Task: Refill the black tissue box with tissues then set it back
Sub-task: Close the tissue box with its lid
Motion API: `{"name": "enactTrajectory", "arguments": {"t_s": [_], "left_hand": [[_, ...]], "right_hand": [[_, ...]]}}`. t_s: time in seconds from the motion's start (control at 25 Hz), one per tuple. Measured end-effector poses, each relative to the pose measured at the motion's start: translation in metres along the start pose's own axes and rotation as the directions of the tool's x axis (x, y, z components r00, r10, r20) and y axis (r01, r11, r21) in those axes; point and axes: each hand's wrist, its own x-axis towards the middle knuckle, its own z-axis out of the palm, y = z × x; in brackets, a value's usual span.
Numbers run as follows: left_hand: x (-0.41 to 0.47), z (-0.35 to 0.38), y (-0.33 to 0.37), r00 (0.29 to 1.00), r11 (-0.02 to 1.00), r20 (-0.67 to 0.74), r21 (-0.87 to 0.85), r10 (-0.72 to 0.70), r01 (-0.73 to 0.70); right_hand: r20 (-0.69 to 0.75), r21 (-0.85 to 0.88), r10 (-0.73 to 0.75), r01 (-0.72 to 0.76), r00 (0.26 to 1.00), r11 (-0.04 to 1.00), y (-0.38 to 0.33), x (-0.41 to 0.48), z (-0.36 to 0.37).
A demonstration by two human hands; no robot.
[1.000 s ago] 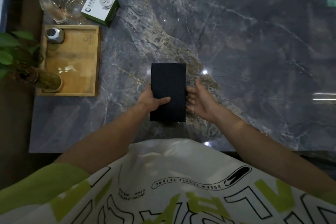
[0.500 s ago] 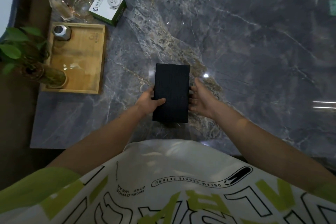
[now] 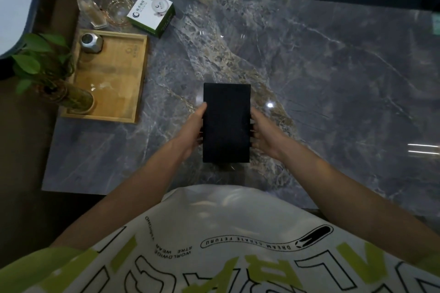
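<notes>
The black tissue box [image 3: 226, 123] is a plain dark rectangle lying lengthwise near the front middle of the grey marble table [image 3: 333, 78]. Its visible face shows no opening and no tissues. My left hand [image 3: 192, 131] presses against the box's left long side, thumb stretched along the edge. My right hand [image 3: 264, 135] clasps the right long side, fingertips tucked against it. Both hands hold the box between them.
A wooden tray [image 3: 114, 78] sits at the left with a small metal jar [image 3: 90, 42] and a plant in a glass vase [image 3: 71, 97]. Behind it stand a white-and-green carton [image 3: 151, 13] and clear glassware [image 3: 117, 9]. The table's front edge runs close to my shirt.
My left thumb has come off the top of the box and now lies along its left side. My right hand has closed in from apart onto the right side.
</notes>
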Motion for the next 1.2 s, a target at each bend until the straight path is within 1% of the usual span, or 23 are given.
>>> {"name": "enactTrajectory", "arguments": {"t_s": [0.08, 0.2, 0.32, 0.44, 0.52, 0.64, 0.76, 0.92, 1.08, 1.2], "left_hand": [[-0.002, -0.005, 0.001, 1.0, 0.998, 0.005, -0.048, 0.029, -0.029], [-0.005, -0.011, 0.003, 0.998, 0.987, -0.023, -0.148, 0.062, -0.065], [-0.01, -0.013, 0.008, 0.995, 0.966, -0.042, -0.241, 0.086, -0.094], [-0.013, -0.014, 0.013, 0.992, 0.952, -0.068, -0.281, 0.108, -0.123], [-0.014, -0.015, 0.013, 0.989, 0.94, -0.069, -0.307, 0.131, -0.146], [-0.014, -0.018, 0.014, 0.989, 0.918, -0.049, -0.367, 0.139, -0.147], [-0.014, -0.023, 0.014, 0.983, 0.904, -0.047, -0.387, 0.176, -0.181], [-0.012, -0.026, 0.013, 0.967, 0.903, -0.025, -0.351, 0.255, -0.247], [-0.015, -0.028, 0.014, 0.972, 0.912, 0.011, -0.349, 0.235, -0.217], [-0.021, -0.036, 0.013, 0.978, 0.909, 0.004, -0.369, 0.21, -0.194]], "right_hand": [[-0.005, 0.001, -0.04, 0.04, 0.999, 0.999, -0.003, -0.004, 0.003], [-0.011, -0.019, -0.112, 0.111, 0.994, 0.994, -0.006, -0.007, 0.007], [-0.008, 0.029, -0.154, 0.154, 0.988, 0.988, -0.011, -0.011, 0.009], [-0.021, 0.059, -0.191, 0.192, 0.981, 0.98, -0.015, -0.011, 0.013], [-0.039, 0.049, -0.199, 0.2, 0.979, 0.978, -0.017, -0.012, 0.016], [-0.045, 0.019, -0.247, 0.248, 0.968, 0.968, -0.02, -0.015, 0.024], [-0.053, 0.01, -0.283, 0.284, 0.958, 0.959, -0.021, -0.017, 0.031], [-0.07, 0.031, -0.298, 0.3, 0.952, 0.953, -0.019, -0.015, 0.036], [-0.08, 0.044, -0.348, 0.352, 0.934, 0.935, -0.02, -0.016, 0.044], [-0.091, 0.054, -0.373, 0.379, 0.923, 0.924, -0.023, -0.016, 0.052]]}}
